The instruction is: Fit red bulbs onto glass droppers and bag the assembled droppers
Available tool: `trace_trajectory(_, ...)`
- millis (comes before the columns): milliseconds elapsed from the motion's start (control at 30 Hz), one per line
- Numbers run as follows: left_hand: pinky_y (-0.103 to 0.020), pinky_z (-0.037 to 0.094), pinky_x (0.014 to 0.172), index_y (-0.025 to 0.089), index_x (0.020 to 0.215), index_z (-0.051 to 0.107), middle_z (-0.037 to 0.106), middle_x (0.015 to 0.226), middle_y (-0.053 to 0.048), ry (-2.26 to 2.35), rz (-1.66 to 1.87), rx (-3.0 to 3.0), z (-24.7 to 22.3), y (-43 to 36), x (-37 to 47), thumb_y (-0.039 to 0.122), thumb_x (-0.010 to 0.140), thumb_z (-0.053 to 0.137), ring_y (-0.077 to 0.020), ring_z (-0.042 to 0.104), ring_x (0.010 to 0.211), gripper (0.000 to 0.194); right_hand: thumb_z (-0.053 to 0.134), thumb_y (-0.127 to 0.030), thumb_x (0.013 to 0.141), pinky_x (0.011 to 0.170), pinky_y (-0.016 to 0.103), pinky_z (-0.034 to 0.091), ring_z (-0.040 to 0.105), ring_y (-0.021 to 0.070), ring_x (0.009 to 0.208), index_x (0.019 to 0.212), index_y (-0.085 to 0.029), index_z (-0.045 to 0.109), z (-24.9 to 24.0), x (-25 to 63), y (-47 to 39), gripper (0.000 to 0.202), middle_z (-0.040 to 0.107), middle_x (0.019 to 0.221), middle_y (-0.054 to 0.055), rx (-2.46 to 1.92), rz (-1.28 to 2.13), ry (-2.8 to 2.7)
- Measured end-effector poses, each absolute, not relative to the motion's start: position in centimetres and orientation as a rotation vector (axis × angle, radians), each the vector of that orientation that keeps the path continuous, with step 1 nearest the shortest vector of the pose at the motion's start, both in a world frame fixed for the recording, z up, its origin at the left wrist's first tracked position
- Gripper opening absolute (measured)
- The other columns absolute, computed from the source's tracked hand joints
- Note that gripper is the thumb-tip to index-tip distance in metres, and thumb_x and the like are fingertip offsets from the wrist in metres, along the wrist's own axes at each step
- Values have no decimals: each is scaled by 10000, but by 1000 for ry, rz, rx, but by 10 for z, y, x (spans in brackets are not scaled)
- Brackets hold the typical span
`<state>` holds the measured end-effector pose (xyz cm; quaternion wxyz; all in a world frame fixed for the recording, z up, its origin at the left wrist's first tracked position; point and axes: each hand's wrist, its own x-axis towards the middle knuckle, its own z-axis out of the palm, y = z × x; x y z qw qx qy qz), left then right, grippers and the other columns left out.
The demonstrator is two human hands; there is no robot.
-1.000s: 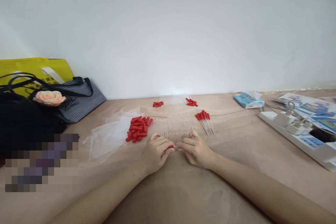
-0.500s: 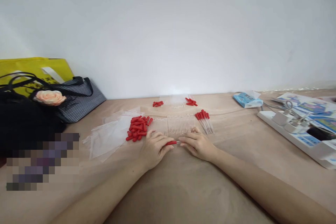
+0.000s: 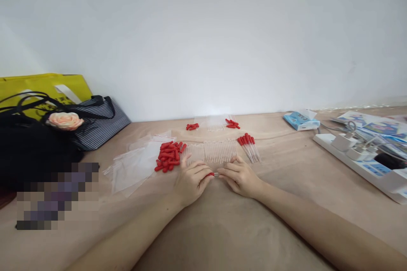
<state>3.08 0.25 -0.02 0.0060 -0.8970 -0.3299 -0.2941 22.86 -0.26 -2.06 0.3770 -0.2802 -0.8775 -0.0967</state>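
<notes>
My left hand (image 3: 193,181) is closed around a red rubber bulb (image 3: 210,174), with only its end showing past the fingers. My right hand (image 3: 241,176) pinches a thin clear dropper tube (image 3: 216,174) whose end meets the bulb; the rest is hidden in the fingers. Beyond the hands lies a row of clear dropper tubes (image 3: 219,151). A heap of loose red bulbs (image 3: 168,155) is left of the row. Several droppers with red bulbs fitted (image 3: 249,146) lie to its right, tips toward me.
Clear zip bags (image 3: 136,167) are spread at the left, near a striped bag (image 3: 98,125) and a yellow bag (image 3: 74,82). At the back are two small groups of red bulbs (image 3: 192,126). A tissue pack (image 3: 300,121) and a white power strip (image 3: 352,165) lie right.
My left fingers have slid along the bulb toward the tube, covering more of the red. My right hand keeps its pinch. The view has shifted slightly.
</notes>
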Motion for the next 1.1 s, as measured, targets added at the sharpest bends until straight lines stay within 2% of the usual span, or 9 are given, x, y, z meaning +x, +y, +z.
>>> trace_trajectory(167, -436, 146, 995, 224, 817, 610, 687, 815, 16, -1048, -932, -2824, 1, 0, 34, 226, 841, 451, -149, 590, 851, 161, 376, -183, 872, 645, 278, 385, 489, 128, 616, 919, -147, 582, -25, 228, 0, 214, 576, 666, 41, -674, -187, -2243)
trace_trajectory(267, -438, 135, 995, 224, 820, 604, 688, 817, 19, -1062, -921, -2817, 2, 0, 34, 225, 843, 450, -150, 592, 838, 156, 391, -189, 869, 640, 271, 382, 500, 131, 657, 922, -145, 585, -21, 230, 0, 206, 598, 746, 56, -693, -163, -2274)
trace_trajectory(433, -435, 149, 995, 243, 844, 609, 688, 839, 32, -1068, -862, -2809, 2, 2, 31, 234, 845, 457, -154, 579, 861, 152, 436, -229, 846, 633, 295, 350, 507, 159, 701, 940, -173, 601, -9, 232, -5, 198, 581, 758, 53, -846, -275, -2452)
trace_trajectory(567, -455, 155, 987, 251, 982, 582, 649, 1005, -19, -1130, -912, -2684, 1, 5, 28, 291, 827, 481, -196, 538, 962, 189, 399, -157, 828, 590, 258, 365, 508, 140, 648, 921, -154, 597, -7, 239, -3, 220, 560, 761, 59, -1013, -179, -2502)
trace_trajectory(667, -461, 201, 956, 228, 1069, 533, 616, 1048, -59, -1252, -956, -2589, -1, 7, 26, 336, 793, 516, -224, 510, 993, 297, 410, -120, 786, 581, 244, 383, 523, 137, 624, 920, -146, 584, -8, 252, 9, 221, 562, 724, 49, -1260, -34, -2256)
trace_trajectory(800, -479, 214, 927, 241, 929, 584, 623, 962, -40, -1299, -943, -2600, -2, 9, 24, 338, 772, 538, -222, 524, 935, 191, 445, -137, 751, 532, 246, 370, 519, 145, 556, 958, -123, 544, -3, 269, 31, 230, 568, 632, 30, -1581, 92, -1894)
trace_trajectory(967, -499, 194, 919, 245, 791, 609, 618, 940, -26, -1294, -924, -2628, -3, 10, 25, 296, 764, 546, -219, 526, 929, 85, 486, -250, 769, 490, 252, 319, 558, 190, 627, 866, -169, 530, 2, 267, 43, 134, 603, 708, 62, -1897, 69, -1796)
trace_trajectory(1100, -501, 196, 911, 238, 749, 609, 618, 918, -20, -1318, -910, -2651, -4, 11, 25, 275, 762, 546, -212, 529, 917, 74, 475, -221, 762, 512, 268, 321, 579, 225, 697, 790, -204, 542, 1, 263, 45, 75, 616, 744, 66, -2057, 37, -1831)
